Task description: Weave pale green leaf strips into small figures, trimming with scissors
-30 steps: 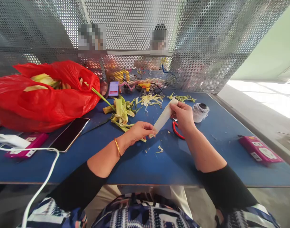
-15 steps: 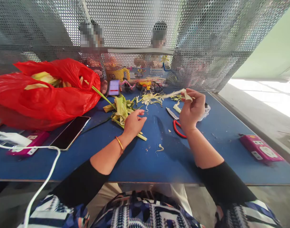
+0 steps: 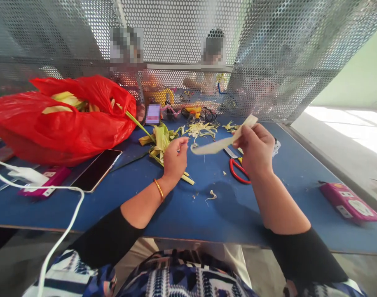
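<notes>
My right hand (image 3: 258,146) pinches a long pale strip of corn husk (image 3: 216,146), held above the table. The strip's free end curls close to my left hand (image 3: 176,159). The left thumb and fingers are drawn together; anything between them is too small to make out. Beside that hand lies a bunch of green-yellow corn husks (image 3: 160,140). Scissors with red handles (image 3: 237,171) rest under the strip, partly behind my right hand. Thin cut husk pieces (image 3: 202,130) are heaped farther back.
A red plastic bag (image 3: 73,136) holding more husks bulges at the left. In front of it are a phone (image 3: 97,171), a magenta pack (image 3: 54,181) and a white cable (image 3: 77,206). Another magenta pack (image 3: 350,202) lies right. A perforated metal screen (image 3: 182,24) stands behind the blue table (image 3: 182,218).
The husk strip has swung toward my left hand and now shows its broad side. My left fingers have drawn together from a looser pose. The whole view has shifted slightly.
</notes>
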Tool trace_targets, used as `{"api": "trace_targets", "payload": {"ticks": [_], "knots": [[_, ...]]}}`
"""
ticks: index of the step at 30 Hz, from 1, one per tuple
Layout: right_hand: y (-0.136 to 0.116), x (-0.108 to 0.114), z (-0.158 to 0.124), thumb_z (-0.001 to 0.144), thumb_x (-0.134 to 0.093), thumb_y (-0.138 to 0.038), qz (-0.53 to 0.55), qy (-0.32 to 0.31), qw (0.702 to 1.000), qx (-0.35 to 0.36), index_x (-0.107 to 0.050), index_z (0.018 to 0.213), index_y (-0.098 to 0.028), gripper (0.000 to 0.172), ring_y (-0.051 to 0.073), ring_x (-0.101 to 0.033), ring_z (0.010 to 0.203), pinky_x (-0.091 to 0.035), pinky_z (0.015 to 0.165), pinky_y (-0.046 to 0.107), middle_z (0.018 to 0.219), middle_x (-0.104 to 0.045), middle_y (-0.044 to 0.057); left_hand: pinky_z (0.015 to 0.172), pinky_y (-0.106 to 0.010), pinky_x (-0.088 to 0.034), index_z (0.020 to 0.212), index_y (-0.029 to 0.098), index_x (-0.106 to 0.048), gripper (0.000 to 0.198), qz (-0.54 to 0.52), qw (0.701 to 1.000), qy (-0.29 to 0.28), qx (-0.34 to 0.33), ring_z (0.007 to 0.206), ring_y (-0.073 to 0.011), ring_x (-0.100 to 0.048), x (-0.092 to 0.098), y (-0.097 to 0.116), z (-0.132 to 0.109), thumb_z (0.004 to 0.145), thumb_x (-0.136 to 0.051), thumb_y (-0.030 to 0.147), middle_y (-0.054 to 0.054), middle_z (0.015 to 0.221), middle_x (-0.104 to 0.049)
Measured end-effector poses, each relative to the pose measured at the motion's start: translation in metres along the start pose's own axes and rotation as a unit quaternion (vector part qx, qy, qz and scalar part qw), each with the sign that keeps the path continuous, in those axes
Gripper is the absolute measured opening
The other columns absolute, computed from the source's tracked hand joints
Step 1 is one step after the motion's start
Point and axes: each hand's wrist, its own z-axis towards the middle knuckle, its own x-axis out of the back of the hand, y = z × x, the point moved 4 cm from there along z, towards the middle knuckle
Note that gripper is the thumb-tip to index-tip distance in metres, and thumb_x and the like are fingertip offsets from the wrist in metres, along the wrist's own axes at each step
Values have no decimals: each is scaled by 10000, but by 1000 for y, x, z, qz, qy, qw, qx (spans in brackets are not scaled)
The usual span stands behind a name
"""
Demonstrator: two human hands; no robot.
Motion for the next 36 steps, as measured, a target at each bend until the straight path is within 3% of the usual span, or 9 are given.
{"api": "trace_targets", "payload": {"ticks": [3, 6, 11, 18, 22, 26, 29, 32, 36], "knots": [[4, -3, -1, 793, -555, -372, -3, -46, 995, -83, -519, 697, -222, 182, 90, -445, 463, -362, 463, 242, 616, -580, -8, 596, -202, -464, 951, 176, -683, 189, -65, 996, 1, 56, 800, -130, -647, 0, -3, 1, 891, -506, 206, -58, 973, -713], [10, -19, -13, 712, -617, -396, -33, -160, 977, -140, -549, 654, -205, 210, 90, -435, 466, -330, 458, 239, 571, -575, -13, 560, -194, -454, 880, 173, -697, 195, -130, 983, -74, 108, 754, -128, -639, -7, -1, -4, 844, -610, 343, -49, 899, -709], [21, -46, -35, 662, -679, -490, -67, -266, 951, -140, -555, 653, -197, 318, 93, -445, 492, -319, 467, 236, 575, -584, -22, 595, -206, -473, 862, 166, -698, 298, -186, 958, -180, 127, 746, -133, -637, -17, 6, -13, 715, -728, 424, -30, 820, -700], [29, -55, -45, 722, -645, -503, -71, -318, 930, -172, -551, 690, -207, 312, 100, -468, 496, -375, 477, 233, 558, -544, -43, 580, -212, -446, 752, 165, -684, 114, -138, 969, -96, 178, 657, -114, -605, -13, -4, -11, 727, -682, 277, 10, 691, -667], [29, -54, -43, 738, -639, -371, -104, -369, 903, -195, -509, 601, -206, 251, 72, -354, 438, -289, 469, 228, 477, -431, -76, 546, -198, -431, 777, 166, -688, 117, -134, 972, -59, 182, 619, -99, -593, -8, -8, -6, 751, -666, 278, 2, 709, -670], [28, -18, -4, 818, -541, -258, -308, -206, 925, -89, -544, 612, -195, 215, 113, -428, 520, -289, 523, 259, 546, -465, -29, 503, -190, -419, 841, 172, -687, 146, -144, 969, -49, 196, 599, -85, -598, -5, -8, -2, 797, -651, 307, -33, 864, -715], [25, 16, 23, 884, -436, -175, -553, -34, 833, 1, -654, 792, -165, 237, 201, -590, 727, -359, 602, 293, 809, -629, 89, 502, -185, -417, 828, 169, -685, 69, -130, 966, -61, 216, 579, -76, -594, -6, -7, -3, 797, -647, 217, -36, 846, -717], [32, 29, 33, 898, -365, -92, -656, -2, 755, 13, -644, 1045, -115, 316, 254, -652, 851, -426, 654, 328, 1078, -627, 196, 533, -197, -434, 806, 172, -693, 55, -107, 966, -93, 215, 575, -79, -601, -9, -3, -6, 783, -646, 157, -31, 815, -717], [41, 20, 29, 862, -404, -48, -667, -28, 743, 42, -567, 1212, -72, 387, 278, -668, 905, -473, 689, 352, 1192, -593, 257, 548, -216, -443, 804, 171, -700, 79, -80, 972, -107, 191, 584, -94, -614, -10, 1, -7, 782, -635, 132, -31, 783, -706]]}}
